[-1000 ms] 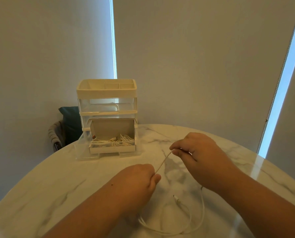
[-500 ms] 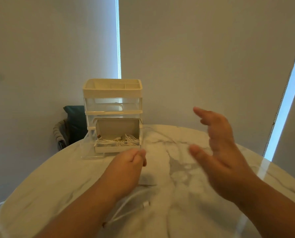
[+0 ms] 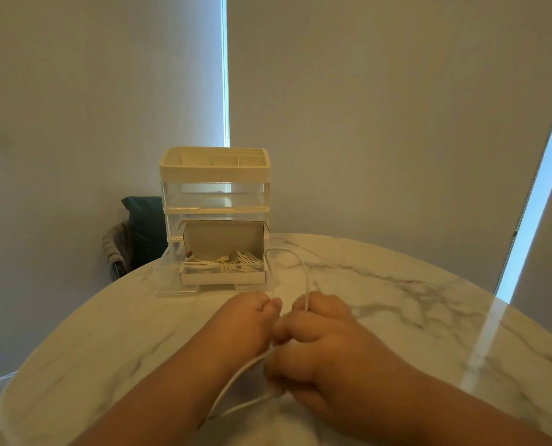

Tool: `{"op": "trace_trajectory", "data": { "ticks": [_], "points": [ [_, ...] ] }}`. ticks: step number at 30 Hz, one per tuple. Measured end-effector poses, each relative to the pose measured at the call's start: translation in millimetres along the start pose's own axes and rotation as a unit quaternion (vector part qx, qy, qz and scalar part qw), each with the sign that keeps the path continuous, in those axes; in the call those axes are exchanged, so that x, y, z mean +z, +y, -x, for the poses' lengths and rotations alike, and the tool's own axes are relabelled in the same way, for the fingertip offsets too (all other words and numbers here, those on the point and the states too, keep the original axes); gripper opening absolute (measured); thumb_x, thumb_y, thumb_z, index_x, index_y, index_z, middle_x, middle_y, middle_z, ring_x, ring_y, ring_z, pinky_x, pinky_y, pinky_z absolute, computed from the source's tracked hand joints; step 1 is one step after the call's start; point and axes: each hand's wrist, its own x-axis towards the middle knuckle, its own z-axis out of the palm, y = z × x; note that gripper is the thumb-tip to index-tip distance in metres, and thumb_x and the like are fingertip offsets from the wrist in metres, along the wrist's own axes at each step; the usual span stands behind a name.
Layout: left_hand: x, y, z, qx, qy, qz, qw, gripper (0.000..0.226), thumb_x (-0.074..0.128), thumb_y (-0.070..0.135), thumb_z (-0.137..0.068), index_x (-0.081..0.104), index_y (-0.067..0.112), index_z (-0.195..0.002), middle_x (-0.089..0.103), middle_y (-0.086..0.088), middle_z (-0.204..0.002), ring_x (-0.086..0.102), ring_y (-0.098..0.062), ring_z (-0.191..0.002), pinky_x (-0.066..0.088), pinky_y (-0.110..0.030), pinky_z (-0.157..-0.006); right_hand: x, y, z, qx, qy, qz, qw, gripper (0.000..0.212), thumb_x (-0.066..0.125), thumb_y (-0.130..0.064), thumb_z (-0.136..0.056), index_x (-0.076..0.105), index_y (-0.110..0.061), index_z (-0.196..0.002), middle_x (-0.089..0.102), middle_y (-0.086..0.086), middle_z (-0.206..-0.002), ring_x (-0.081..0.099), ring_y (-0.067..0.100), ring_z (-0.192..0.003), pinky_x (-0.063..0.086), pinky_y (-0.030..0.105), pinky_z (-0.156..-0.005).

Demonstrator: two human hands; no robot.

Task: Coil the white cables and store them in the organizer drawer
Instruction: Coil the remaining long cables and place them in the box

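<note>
Just before the organizer drawer [image 3: 222, 275], your left hand [image 3: 252, 320] and right hand [image 3: 316, 336] have fingers closed on the limp, light white cable [image 3: 306, 278]; grip near its loop.

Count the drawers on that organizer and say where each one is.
3: the top clear drawer shut under the cream tray, a middle drawer shut below it, and the bottom drawer pulled open onto the table, holding the cable box.

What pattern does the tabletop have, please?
White marble with grey veins; the table shows best in the head view.
</note>
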Motion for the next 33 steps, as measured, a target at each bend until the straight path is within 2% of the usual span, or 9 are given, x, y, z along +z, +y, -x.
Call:
{"op": "trace_trajectory", "data": {
  "ticks": [6, 10, 13, 15, 17, 19, 23, 26, 33],
  "points": [
    [5, -4, -2, 0.029, -0.062, -0.097, 0.993, 0.032, 0.044, 0.034, -0.101, 0.066, 0.015, -0.087, 0.061, -0.001, -0.087, 0.058, -0.017, -0.088, 0.044, -0.027, -0.079, -44, 16, 3, 0.149, 0.206, -0.149, 0.956, 0.004, 0.070, -0.026, -0.085, 0.074, -0.029, -0.085, 0.068, -0.015, -0.087, 0.063, 0.002, -0.087, 0.045, 0.013, -0.079],
    [12, 13, 16, 0.078, -0.151, -0.139, 0.976, 0.039, 0.043, 0.042, -0.100, 0.067, 0.013, -0.092, 0.063, 0.003, -0.087, 0.058, -0.015, -0.084, 0.044, -0.024, -0.074, -40, 42, 10, 0.353, 0.364, -0.327, 0.798, 0.009, 0.073, -0.022, -0.085, 0.076, -0.030, -0.086, 0.072, -0.009, -0.080, 0.065, 0.007, -0.077, 0.051, 0.029, -0.076],
    [9, 27, 27, 0.119, -0.206, -0.079, 0.968, 0.038, 0.048, 0.047, -0.097, 0.066, 0.019, -0.079, 0.060, 0.008, -0.074, 0.057, -0.008, -0.073, 0.045, -0.024, -0.072, -27, 65, 18, 0.479, 0.245, -0.311, 0.784, 0.034, 0.058, -0.043, -0.094, 0.060, -0.041, -0.128, 0.061, -0.013, -0.131, 0.059, 0.009, -0.119, 0.046, 0.039, -0.104],
    [5, 32, 33, 0.120, -0.240, 0.027, 0.963, 0.036, 0.050, 0.040, -0.098, 0.063, 0.023, -0.070, 0.057, 0.007, -0.068, 0.053, -0.009, -0.063, 0.045, -0.025, -0.067, -18, 69, 22, 0.516, 0.115, -0.290, 0.798, 0.062, 0.050, -0.059, -0.089, 0.035, -0.046, -0.147, 0.017, -0.013, -0.163, 0.035, 0.013, -0.144, 0.033, 0.038, -0.116],
    [0, 34, 37, 0.095, -0.257, 0.168, 0.947, 0.039, 0.048, 0.031, -0.101, 0.057, 0.022, -0.064, 0.050, -0.005, -0.066, 0.046, -0.014, -0.057, 0.044, -0.025, -0.060, -10, 65, 23, 0.502, 0.068, -0.340, 0.792, 0.074, 0.047, -0.066, -0.081, 0.023, -0.053, -0.149, -0.008, -0.019, -0.164, 0.040, 0.015, -0.141, 0.051, 0.028, -0.098],
    [-5, 34, 39, 0.071, -0.238, 0.294, 0.923, 0.040, 0.047, 0.031, -0.100, 0.054, 0.019, -0.063, 0.041, -0.007, -0.063, 0.041, -0.016, -0.052, 0.044, -0.026, -0.055, -7, 61, 24, 0.462, 0.074, -0.395, 0.791, 0.072, 0.050, -0.068, -0.082, 0.026, -0.053, -0.149, 0.002, -0.018, -0.164, 0.054, 0.014, -0.129, 0.059, 0.025, -0.078],
    [-13, 33, 34, 0.004, -0.185, 0.507, 0.842, 0.032, 0.051, 0.037, -0.084, 0.053, 0.015, -0.061, 0.019, -0.004, -0.063, 0.022, -0.016, -0.051, 0.036, -0.028, -0.052, -13, 52, 19, 0.378, 0.137, -0.459, 0.792, 0.030, 0.055, -0.043, -0.091, 0.069, -0.030, -0.114, 0.073, 0.003, -0.103, 0.071, 0.016, -0.083, 0.058, 0.031, -0.075],
    [-12, 32, 31, 0.003, -0.182, 0.567, 0.803, 0.033, 0.051, 0.036, -0.086, 0.053, 0.015, -0.061, 0.020, -0.001, -0.058, 0.021, -0.012, -0.046, 0.037, -0.028, -0.050, -11, 45, 15, 0.375, 0.149, -0.348, 0.847, 0.022, 0.056, -0.022, -0.099, 0.073, -0.030, -0.087, 0.064, -0.004, -0.062, 0.058, 0.008, -0.057, 0.046, 0.018, -0.059],
    [-8, 37, 32, 0.053, -0.178, 0.707, 0.682, 0.023, 0.051, 0.024, -0.094, 0.057, 0.009, -0.078, 0.034, 0.002, -0.058, 0.034, -0.009, -0.045, 0.045, -0.028, -0.054, 11, 25, 7, 0.391, 0.064, -0.472, 0.788, 0.029, 0.058, -0.012, -0.097, 0.076, -0.035, -0.091, 0.064, -0.014, -0.066, 0.051, -0.001, -0.055, 0.038, 0.012, -0.055]
  ]
}}
